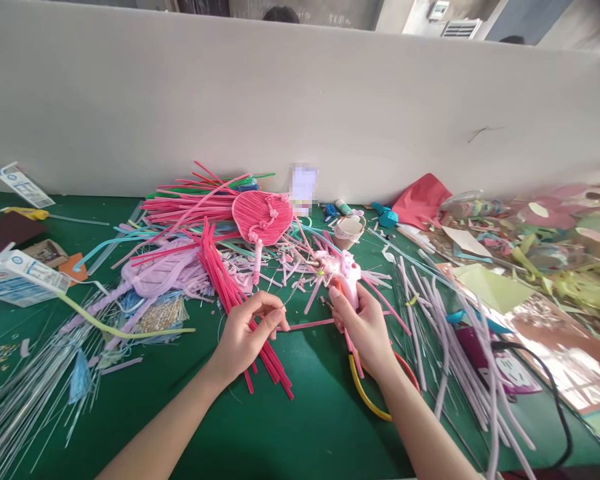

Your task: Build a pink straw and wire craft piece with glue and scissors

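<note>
My left hand (247,333) is closed in a pinch at the left end of a thin pink pipe cleaner (310,325), above the green table. A fine thread-like strand rises by its fingertips. My right hand (363,320) is wrapped round a pale pink glue gun (349,277) with an orange trigger; its metal nozzle points left. The pipe cleaner's other end reaches the right fingers. Scissors with yellow and orange handles (373,400) lie beneath my right wrist, blades hidden. A bundle of red pipe cleaners (275,373) lies under my left hand. Behind stands a pink fan-shaped piece (245,217) with braided trim.
A paper cup (349,232) stands behind the glue gun. Lilac pipe cleaners (447,353) and a purple object with a black cord (510,370) lie right. At left are a lilac fan-shaped piece (165,270), wire stems (35,393) and a carton (23,277). A pale partition (300,100) rises behind.
</note>
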A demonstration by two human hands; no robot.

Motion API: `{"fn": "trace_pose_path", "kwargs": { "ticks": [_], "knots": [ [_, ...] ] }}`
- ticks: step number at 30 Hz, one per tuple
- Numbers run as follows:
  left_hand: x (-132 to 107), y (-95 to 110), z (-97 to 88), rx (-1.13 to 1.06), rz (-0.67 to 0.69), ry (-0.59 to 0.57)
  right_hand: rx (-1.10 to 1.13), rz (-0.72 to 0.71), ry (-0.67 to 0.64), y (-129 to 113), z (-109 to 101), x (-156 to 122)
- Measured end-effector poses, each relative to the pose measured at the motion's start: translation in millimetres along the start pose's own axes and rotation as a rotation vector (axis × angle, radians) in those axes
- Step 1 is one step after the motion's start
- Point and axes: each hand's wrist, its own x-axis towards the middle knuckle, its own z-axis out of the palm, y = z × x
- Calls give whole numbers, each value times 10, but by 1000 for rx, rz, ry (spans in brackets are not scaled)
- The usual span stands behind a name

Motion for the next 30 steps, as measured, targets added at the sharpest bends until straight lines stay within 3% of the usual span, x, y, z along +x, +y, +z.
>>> {"fn": "trace_pose_path", "kwargs": {
  "ticks": [5,9,13,21,30],
  "knots": [
    [12,-13,-7,227,114,73,-174,-116,258,-107,-58,35],
    [46,-87,-77,771,427,239,-494,-300,385,-115,-101,-68],
    [66,-122,-137,1120,685,256,-675,-450,405,-38,-70,-222],
    [68,-61,-83,1311,845,296,-815,-548,484,64,-3,-274],
    [67,-24,-57,1345,876,297,-1007,-565,586,150,-70,-188]
  ]
}}
